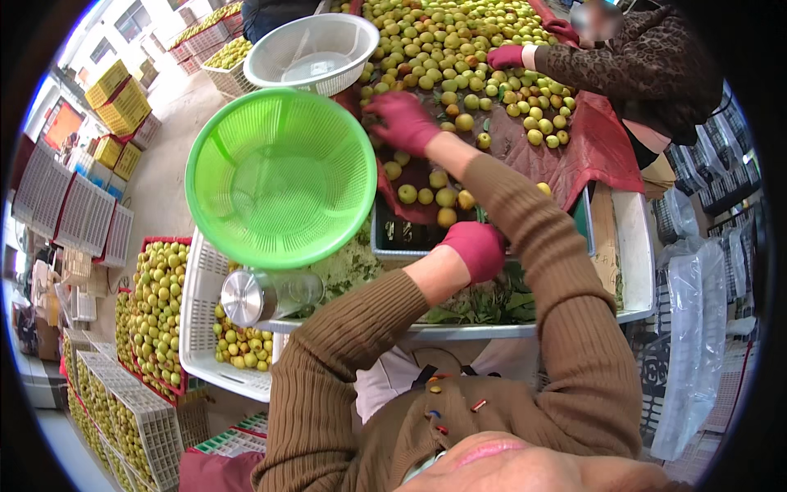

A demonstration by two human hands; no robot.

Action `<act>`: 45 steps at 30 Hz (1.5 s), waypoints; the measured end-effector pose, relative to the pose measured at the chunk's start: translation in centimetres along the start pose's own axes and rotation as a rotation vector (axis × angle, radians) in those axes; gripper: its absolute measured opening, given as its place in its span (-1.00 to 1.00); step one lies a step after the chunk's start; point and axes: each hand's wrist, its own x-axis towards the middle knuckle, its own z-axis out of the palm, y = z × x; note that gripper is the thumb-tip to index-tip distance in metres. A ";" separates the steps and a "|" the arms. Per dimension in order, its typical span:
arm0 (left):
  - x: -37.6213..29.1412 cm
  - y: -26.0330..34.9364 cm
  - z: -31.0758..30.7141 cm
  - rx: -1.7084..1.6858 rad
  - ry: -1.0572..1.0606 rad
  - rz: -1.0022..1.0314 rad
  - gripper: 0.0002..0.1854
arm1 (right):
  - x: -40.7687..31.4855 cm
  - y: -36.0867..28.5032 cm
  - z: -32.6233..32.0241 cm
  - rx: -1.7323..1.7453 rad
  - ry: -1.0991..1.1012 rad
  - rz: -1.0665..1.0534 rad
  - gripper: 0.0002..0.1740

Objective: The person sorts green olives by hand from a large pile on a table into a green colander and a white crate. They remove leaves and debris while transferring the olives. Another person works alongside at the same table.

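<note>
My right hand (407, 125), in a dark pink glove, reaches across to the left over the sorting surface with its fingers apart. No fruit shows in it. Beside it stands an empty-looking green plastic colander basket (280, 178). My left hand (473, 251), gloved alike, is curled lower down at the near end of a red cloth (541, 166). Its fingers are hidden, so whether it holds anything is unclear. Several small round yellow-green fruits (446, 197) lie just beyond it, above a grey-blue crate (399, 252). Many more fruits (430, 43) are heaped farther back.
A clear bottle with a steel cap (245, 298) lies below the green basket. Behind that basket is a white colander (313, 52). Loose leaves (486, 304) litter the near tray. A co-worker's gloved hand (506, 56) touches fruit at upper right. Fruit-filled crates (157, 313) stand left.
</note>
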 end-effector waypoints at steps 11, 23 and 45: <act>-1.2 -0.3 -1.2 -0.020 -0.057 -0.029 -0.68 | 4.3 5.9 -0.7 -0.275 -0.503 0.511 -0.42; -1.4 0.3 -2.6 0.046 -0.138 -0.078 -0.62 | -8.3 11.2 -9.6 -0.320 -0.446 0.781 -0.36; -1.1 0.8 -2.3 0.100 -0.126 -0.068 -0.58 | -11.0 -3.7 -5.4 -0.135 -0.203 0.143 -0.13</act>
